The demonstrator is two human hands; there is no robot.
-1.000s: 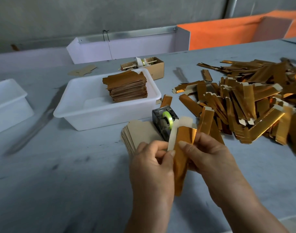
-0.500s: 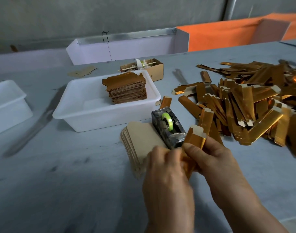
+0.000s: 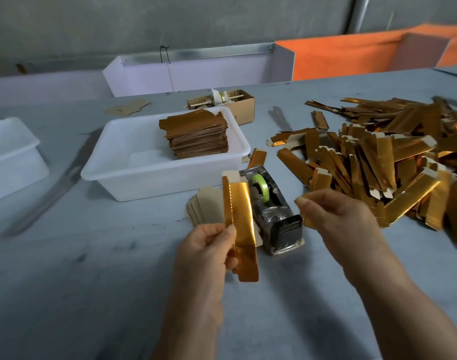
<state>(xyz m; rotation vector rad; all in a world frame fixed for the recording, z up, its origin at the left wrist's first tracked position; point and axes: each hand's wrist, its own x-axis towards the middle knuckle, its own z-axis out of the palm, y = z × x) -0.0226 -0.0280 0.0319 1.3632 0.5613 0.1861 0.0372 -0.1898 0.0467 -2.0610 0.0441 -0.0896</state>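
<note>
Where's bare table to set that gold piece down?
Widest bare table: near left, in front of the white tub and left of the left hand, which holds the gold piece. There is also a near strip between that hand and the right hand. Crowded: tape dispenser, card stack, gold pile at right.

Single view, head-worn, wide-angle: it looks from your head forward and down over the surface (image 3: 87,294), close above your left hand (image 3: 204,252) and right hand (image 3: 344,216), with the back wall (image 3: 170,19) at top.

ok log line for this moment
left hand: grips gold carton strip | right hand: curled near tape dispenser, grip unclear
</note>
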